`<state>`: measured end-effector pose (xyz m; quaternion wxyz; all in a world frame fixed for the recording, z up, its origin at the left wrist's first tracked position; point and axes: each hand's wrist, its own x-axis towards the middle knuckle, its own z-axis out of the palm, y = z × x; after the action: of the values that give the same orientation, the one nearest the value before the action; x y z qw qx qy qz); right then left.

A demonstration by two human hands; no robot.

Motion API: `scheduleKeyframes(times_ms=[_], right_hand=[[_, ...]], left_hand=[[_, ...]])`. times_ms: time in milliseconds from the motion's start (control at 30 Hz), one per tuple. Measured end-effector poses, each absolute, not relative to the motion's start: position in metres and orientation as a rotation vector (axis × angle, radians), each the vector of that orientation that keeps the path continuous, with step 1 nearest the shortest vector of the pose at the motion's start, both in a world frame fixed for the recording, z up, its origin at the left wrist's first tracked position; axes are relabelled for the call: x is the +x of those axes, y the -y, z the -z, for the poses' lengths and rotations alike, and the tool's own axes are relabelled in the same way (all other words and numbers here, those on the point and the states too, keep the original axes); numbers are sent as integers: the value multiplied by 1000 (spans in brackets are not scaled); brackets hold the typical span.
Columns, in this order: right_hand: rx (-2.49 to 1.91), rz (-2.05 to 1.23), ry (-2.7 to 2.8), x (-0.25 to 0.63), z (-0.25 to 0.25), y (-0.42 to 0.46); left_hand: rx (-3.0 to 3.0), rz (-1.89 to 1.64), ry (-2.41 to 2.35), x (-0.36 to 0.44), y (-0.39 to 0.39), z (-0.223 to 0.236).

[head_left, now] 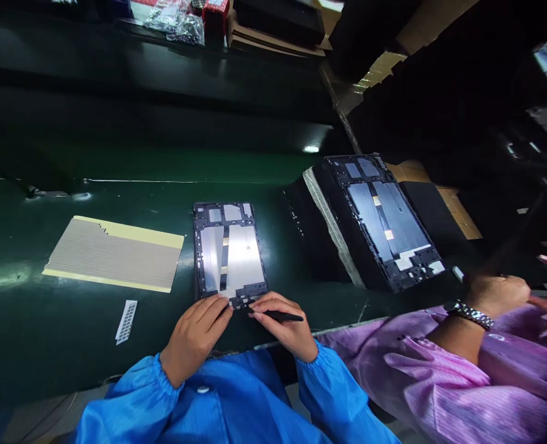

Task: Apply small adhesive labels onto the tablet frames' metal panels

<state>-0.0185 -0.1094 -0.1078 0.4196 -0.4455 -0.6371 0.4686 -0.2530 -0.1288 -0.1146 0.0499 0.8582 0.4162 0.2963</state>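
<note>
A tablet frame (243, 253) with a shiny metal plate and black plastic edges lies flat on the green bench. My left hand (199, 333) is closed at its near edge, fingers together and fingertips pressed on the lower left corner. Between the thumb and fingers of my right hand (287, 324) is a slim black pen-like tool (285, 317); its tip points at the near right part of the frame, and whether it touches is too small to tell. Left of the frame lies a yellow-edged sheet of grey strips (116, 254). A small white label sheet (126, 321) sits nearer me.
To the right, a stack of similar tablet frames (388, 216) rises beside my work spot. Beyond it a co-worker in a pink sleeve (440, 382) works with a watch on the wrist. Boxes and plastic bags (176, 21) stand on the shelf at the back.
</note>
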Motion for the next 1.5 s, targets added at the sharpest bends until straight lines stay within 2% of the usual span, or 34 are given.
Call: scheduleKeyframes(times_ms=[333,1500], right_hand=[[-1053,-1217,1772,-14,90,83],[-1084,-1240,1796,-16,94,83]], left_hand=[[2602,-866,-1278,-252,131,118],[2679,-832,-1273,-251,128,112]])
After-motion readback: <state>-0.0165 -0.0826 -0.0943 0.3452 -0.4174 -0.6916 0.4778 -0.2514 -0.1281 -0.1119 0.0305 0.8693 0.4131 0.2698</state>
